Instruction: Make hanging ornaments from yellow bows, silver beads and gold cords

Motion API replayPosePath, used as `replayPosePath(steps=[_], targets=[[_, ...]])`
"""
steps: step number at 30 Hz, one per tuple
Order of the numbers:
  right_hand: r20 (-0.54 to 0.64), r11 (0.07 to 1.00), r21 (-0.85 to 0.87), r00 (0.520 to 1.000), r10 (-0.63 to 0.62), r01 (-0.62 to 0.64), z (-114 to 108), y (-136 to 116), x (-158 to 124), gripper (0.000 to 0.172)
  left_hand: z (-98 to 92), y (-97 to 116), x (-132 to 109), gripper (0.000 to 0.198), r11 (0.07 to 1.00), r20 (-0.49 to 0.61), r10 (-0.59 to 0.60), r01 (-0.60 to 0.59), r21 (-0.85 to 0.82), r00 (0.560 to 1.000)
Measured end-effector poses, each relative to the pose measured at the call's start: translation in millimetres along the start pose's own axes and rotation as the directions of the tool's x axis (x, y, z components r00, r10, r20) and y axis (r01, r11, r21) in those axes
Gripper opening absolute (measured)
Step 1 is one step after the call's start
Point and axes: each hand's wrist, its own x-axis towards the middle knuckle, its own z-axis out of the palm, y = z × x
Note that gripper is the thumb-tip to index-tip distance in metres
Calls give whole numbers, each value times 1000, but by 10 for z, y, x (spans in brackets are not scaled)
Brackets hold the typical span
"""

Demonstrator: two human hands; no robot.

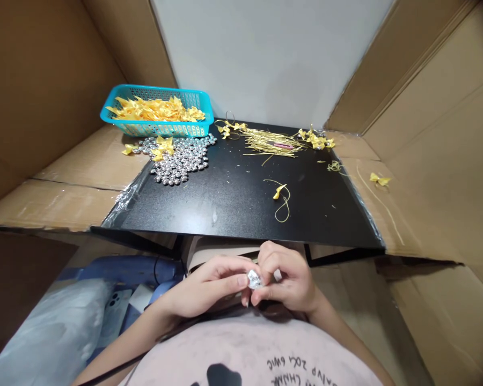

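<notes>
Close to my body, below the table's front edge, my left hand [214, 284] and my right hand [287, 279] meet. Between their fingertips is a small piece wrapped in crumpled silver foil [254, 279], pinched from both sides. Its underside is hidden by my fingers. On the black table [233, 209] in front of my hands lies a yellow ribbon bow [279, 192] with a looped gold cord [282, 220]. Many shiny silver pieces [181, 161] are spread at the table's left, with a few yellow bows [163, 147] on top.
A turquoise basket [161, 128] full of yellow bows stands at the back left. Gold strands [265, 142] with a pink object [284, 145] lie at the back, beside more bows [317, 140]. Cardboard walls [438, 102] flank the table. A loose bow [380, 179] rests on the right cardboard.
</notes>
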Motion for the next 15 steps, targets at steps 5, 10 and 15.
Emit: replayPosePath(steps=[5, 10, 15], targets=[[-61, 990, -127, 995, -76, 68, -69, -41, -6, 20, 26, 50, -28, 20, 995, -91, 10, -1, 96, 996], [18, 892, -442, 995, -97, 95, -172, -217, 35, 8, 17, 82, -40, 23, 927, -151, 69, -8, 375, 986], [10, 811, -581, 997, -77, 68, -160, -267, 32, 10, 47, 35, -22, 29, 824, -268, 194, -9, 566, 944]])
